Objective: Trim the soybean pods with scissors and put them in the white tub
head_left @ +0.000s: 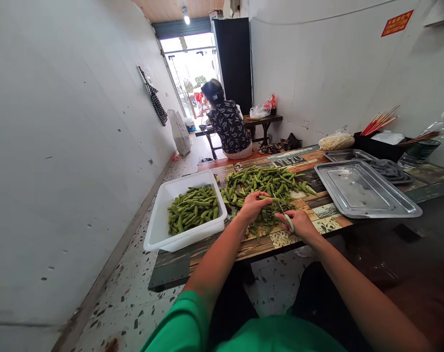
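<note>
My left hand (256,205) is closed on a green edamame pod (268,198), pinched between thumb and fingers. In my right hand (301,225) is a pair of scissors (289,223) with pale green handles, its blades pointing up toward the pod. Behind both hands a loose heap of edamame pods (260,180) spreads over the table, and leafy trimmings (264,222) lie below them near the front edge. A white plastic tub (156,227) at the left holds many more pods (194,208).
The patchwork-patterned table (280,239) carries a metal tray (364,188) at the right. Behind it are a grey cloth (386,168), a black box (377,146) of skewers and a plastic bottle (412,159). A person (227,122) sits facing away at a farther table (264,119).
</note>
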{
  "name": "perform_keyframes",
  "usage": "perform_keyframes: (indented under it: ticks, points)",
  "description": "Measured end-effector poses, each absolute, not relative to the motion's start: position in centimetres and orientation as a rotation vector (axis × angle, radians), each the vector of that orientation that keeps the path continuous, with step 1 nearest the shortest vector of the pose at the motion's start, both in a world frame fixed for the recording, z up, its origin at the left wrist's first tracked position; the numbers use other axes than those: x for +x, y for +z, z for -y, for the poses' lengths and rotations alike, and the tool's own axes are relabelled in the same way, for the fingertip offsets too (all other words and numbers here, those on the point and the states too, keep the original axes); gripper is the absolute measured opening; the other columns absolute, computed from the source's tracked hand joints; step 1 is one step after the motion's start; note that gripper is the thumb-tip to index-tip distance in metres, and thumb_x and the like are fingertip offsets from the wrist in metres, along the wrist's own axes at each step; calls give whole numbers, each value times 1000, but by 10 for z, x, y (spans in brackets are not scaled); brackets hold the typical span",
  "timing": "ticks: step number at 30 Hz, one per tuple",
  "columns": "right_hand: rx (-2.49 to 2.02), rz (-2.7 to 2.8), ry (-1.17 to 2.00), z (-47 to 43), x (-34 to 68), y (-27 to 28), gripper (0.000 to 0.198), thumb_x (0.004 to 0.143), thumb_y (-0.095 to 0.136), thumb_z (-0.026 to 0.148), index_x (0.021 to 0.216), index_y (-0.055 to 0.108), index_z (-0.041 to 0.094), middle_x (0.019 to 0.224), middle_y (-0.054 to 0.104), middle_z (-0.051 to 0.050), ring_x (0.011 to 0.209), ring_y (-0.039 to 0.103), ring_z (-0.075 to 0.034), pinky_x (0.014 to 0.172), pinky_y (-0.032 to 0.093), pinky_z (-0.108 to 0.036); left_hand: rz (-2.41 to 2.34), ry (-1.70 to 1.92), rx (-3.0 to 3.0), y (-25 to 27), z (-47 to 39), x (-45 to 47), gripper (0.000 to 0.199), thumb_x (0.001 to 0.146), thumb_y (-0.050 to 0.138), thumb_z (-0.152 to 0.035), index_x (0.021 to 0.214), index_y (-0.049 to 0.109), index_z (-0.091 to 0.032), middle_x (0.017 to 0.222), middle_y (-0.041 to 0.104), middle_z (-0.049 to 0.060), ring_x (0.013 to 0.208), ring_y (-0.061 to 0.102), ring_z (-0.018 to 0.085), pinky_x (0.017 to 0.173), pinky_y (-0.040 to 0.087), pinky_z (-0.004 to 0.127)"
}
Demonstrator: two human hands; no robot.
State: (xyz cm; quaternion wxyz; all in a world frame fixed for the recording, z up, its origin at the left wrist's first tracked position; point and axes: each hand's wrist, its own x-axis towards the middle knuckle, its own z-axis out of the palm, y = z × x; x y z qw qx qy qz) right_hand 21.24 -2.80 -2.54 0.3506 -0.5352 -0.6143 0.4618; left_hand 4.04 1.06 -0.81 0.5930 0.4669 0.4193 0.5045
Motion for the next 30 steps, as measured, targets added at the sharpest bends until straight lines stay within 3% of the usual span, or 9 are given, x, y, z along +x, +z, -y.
perform_keyframes:
  ticks: [6,11,16,21,25,30]
  points:
    - [-1377,1452,1327,27,214,-18,40,63,73,55,67,59,18,48,54,3,39,49,-11,39,38,-22,-847,1231,979,-6,-13,35,41,49,82,-32,76,58,-13,62,51,-4,51,41,4,52,32,20]
    - [-1363,1593,1294,27,218,-8,40,64,74,53,77,65,17,52,56,2,45,52,-12,43,40,-22,-1059,1142,1384,-7,-10,35,36,75,61,-50,78,64,-14,57,49,-3,51,39,7,52,32,22]
    - [-1365,1698,1244,23,218,-11,41,62,74,56,73,67,17,49,53,3,43,51,-12,41,37,-22,-1020,995,1699,-4,-7,32,38,81,52,-50,75,65,-15,67,62,1,60,48,10,58,36,22]
    - [-1314,1702,1279,26,219,-13,41,63,72,57,65,64,17,45,52,3,39,48,-11,40,36,-22,-1019,900,1851,0,-6,27,40,82,52,-48,65,63,-13,58,55,-1,54,41,8,53,31,22]
    - [-1286,1702,1240,30,218,-16,47,65,70,58,49,50,19,39,47,4,35,47,-11,38,37,-22,-1073,837,1807,2,-6,25,40,80,53,-48,63,62,-13,52,50,-2,47,32,7,47,24,23]
    - [-1332,1534,1379,30,218,-26,44,63,73,56,55,51,19,40,51,4,33,47,-10,35,34,-21,-1191,1272,1328,-3,-19,22,24,80,51,-36,83,60,-14,66,59,1,51,44,7,50,32,20]
